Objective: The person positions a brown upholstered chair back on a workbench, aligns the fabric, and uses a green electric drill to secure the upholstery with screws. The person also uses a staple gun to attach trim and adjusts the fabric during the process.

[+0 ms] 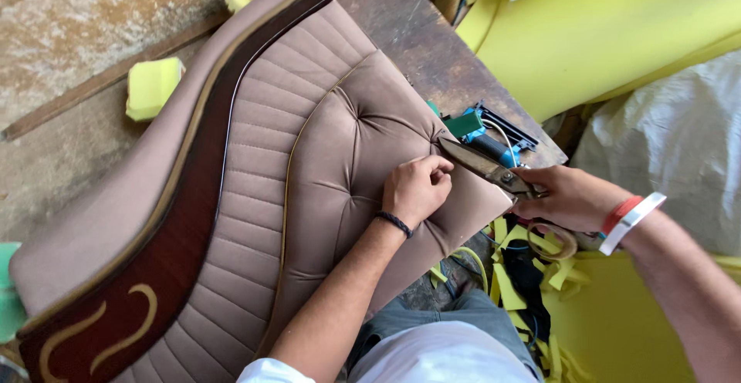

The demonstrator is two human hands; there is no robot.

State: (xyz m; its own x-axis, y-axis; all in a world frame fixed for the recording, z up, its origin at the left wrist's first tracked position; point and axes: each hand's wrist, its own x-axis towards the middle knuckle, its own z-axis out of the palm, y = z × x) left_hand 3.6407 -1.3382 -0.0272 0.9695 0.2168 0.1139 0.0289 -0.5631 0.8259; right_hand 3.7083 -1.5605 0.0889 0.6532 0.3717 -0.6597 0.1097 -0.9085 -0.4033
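A padded furniture panel (255, 159) covered in brown tufted fabric, with a dark wooden trim, lies tilted across a worn wooden table (421, 40). My left hand (415, 190) rests on the tufted cushion near its right edge and pinches the fabric with its fingertips. A dark braided band sits on that wrist. My right hand (567, 196) grips the handles of large metal scissors (485, 167). Their blades point left and reach the fabric edge just above my left fingers. Red and white bands circle my right wrist.
A blue and black staple gun (490, 140) lies on the table behind the scissors. Big yellow foam sheets (602, 36) fill the upper right, beside a white sack (679, 144). Yellow foam scraps (540, 275) litter the floor by my knees. A foam block (153, 86) lies at left.
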